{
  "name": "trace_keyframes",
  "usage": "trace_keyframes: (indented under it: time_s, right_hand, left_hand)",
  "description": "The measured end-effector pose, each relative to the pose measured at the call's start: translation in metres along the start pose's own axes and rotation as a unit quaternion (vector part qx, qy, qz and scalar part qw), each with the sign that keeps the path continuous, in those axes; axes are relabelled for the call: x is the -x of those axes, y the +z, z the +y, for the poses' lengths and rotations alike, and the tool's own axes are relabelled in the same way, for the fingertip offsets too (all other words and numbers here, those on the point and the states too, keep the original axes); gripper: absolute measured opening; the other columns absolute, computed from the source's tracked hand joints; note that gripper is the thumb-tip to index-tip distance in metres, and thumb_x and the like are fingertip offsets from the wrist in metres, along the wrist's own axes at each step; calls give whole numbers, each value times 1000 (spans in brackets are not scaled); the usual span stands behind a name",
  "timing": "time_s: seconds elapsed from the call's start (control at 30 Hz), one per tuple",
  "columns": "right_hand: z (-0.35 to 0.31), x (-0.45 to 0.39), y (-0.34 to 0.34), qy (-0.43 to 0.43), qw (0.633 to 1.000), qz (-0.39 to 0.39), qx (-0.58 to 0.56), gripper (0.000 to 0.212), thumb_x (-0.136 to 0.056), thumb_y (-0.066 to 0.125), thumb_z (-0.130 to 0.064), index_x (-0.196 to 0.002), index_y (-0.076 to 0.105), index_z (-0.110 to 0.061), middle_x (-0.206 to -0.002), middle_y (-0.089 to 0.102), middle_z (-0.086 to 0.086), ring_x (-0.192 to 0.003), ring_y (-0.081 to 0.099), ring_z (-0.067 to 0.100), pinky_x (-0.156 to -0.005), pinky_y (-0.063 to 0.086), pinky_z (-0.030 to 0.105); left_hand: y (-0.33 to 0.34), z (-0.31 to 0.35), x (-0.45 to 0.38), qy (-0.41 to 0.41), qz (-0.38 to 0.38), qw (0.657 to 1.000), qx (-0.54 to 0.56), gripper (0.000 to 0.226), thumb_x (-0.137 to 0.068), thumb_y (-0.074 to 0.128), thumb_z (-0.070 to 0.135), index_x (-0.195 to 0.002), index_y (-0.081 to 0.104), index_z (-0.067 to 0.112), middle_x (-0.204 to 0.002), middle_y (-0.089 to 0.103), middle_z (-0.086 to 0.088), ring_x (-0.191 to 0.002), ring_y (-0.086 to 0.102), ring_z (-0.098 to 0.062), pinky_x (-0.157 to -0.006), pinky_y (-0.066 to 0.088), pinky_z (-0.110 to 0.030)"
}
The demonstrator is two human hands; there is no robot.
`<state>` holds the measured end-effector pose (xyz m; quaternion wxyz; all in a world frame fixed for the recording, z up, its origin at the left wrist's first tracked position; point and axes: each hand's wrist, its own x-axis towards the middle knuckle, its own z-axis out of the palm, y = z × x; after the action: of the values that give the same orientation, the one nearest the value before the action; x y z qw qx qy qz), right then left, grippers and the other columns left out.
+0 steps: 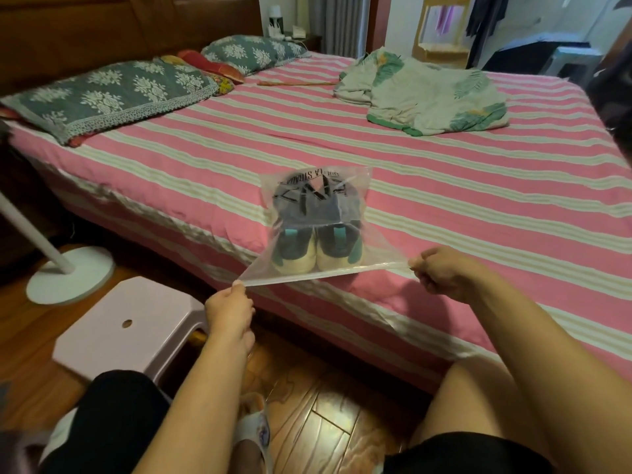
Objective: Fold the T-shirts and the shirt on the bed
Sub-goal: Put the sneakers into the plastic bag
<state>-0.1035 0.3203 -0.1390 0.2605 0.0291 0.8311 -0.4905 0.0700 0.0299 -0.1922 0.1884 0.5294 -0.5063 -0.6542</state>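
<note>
Person seated at bed edge, knees at 5 and 7 o'clock of frame. Clear zip bag [316,220] lies flat on pink-striped bed [478,206], near the mattress edge, ctr frame. Through the plastic: dark folded fabric w/ black print, teal + cream patches lower down; looks like garments, can't tell how many or which kind. L hand [229,304] at 7 o'clock of bag, thumb + fingers pinching the near-left corner of the mouth strip. R hand [441,273] at 4 o'clock of bag, fingers curled, pinching the near-right corner. Strip pulled taut btwn the two hands; near edge lifted slightly off the sheet. Crumpled leaf-print cloth [427,94] at 1 o'clock, far side of bed, well apart from bag; could be bedding or a garment, unclear. Two grey floral pillows [113,94] at 10–11 o'clock by headboard. White stool [130,323] and fan base [71,278] on floor at 8–9 o'clock. Judgement: step in hand = opening the bag to get clothes out; folding not begun. To do it well: keep both pinches close to the seal, pull the two lips apart rather than sideways, hold bag low on the bed so contents slide out flat, not in a clump. Risk: thin plastic slipping from pinch or tearing at the corner if yanked.
</note>
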Motion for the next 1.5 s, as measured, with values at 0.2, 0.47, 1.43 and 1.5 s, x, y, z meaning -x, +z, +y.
trace_keyframes:
  time_s: [0.2,0.47,1.43,1.5]
  right_hand:
    - [13,26,60,98,919,-30,-381,39,-97,63,-42,-102,54,-5,-97,62,17,-86,65,27,-69,59,35]
    - [-43,1,126,59,882,84,-460,22,-93,45,2,-99,66,0,-83,73,16,-78,72,29,-59,59,39]
    - [508,405,-256,174,499,620,-580,67,-68,74,-11,-132,51,-11,-115,67,22,-95,70,38,-87,58,55]
    - [569,410,-256,225,495,588,-598,31,-84,68,-10,-114,61,-9,-105,68,17,-89,68,34,-93,53,52]
  left_hand:
    - [-9,46,-28,137,-107,967,-184,46,-97,51,52,-126,58,16,-111,63,-17,-103,63,-36,-101,49,-52]
    - [67,92,-29,-10,-377,906,-190,79,-92,48,73,-150,48,19,-117,72,-14,-101,68,-27,-84,54,-36]
    - [271,-374,560,9,-774,392,-497,90,-90,65,56,-160,14,33,-155,44,-2,-137,48,-27,-115,40,-47]
    - [299,-408,539,65,-736,365,-566,75,-89,68,44,-154,35,27,-148,51,-7,-133,53,-32,-111,45,-46]
